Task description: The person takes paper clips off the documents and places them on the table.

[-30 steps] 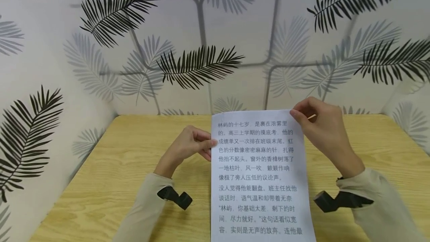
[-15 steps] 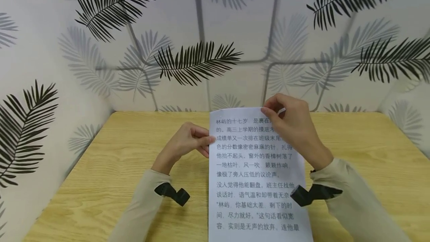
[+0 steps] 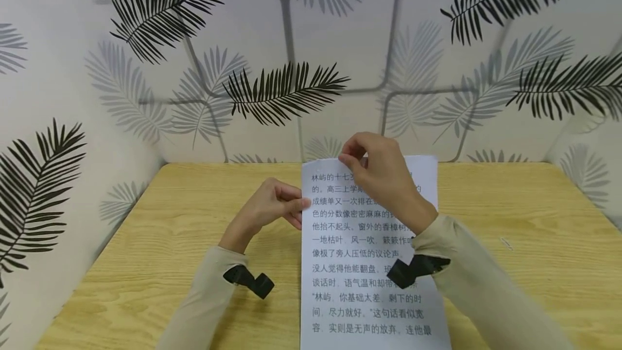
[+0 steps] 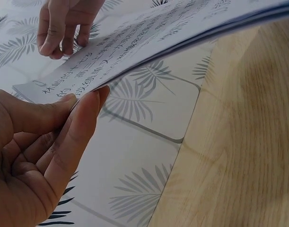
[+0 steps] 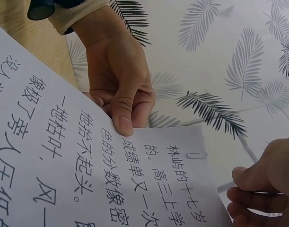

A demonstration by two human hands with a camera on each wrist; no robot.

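A thin stack of printed sheets (image 3: 369, 301) is held up with its text facing me. My left hand (image 3: 272, 207) pinches its left edge between thumb and fingers, as the left wrist view shows close up. A wire paper clip (image 5: 197, 155) sits at the top left corner of the stack, also seen in the left wrist view. My right hand (image 3: 379, 172) is at the top edge, right of that corner, covering part of the upper lines. Its fingers are loosely bent with nothing between them; in the right wrist view the fingertips (image 5: 239, 177) lie just beyond the top edge.
A light wooden table (image 3: 165, 263) lies under the arms and stack. Behind it stands a wall (image 3: 340, 31) with a leaf pattern. A small pale thin thing (image 3: 506, 243) lies on the table to the right. Black cameras are strapped to both wrists.
My right hand has moved left along the top edge, from the right corner toward the left corner, uncovering the right side of the table. My left hand keeps its grip on the left edge.
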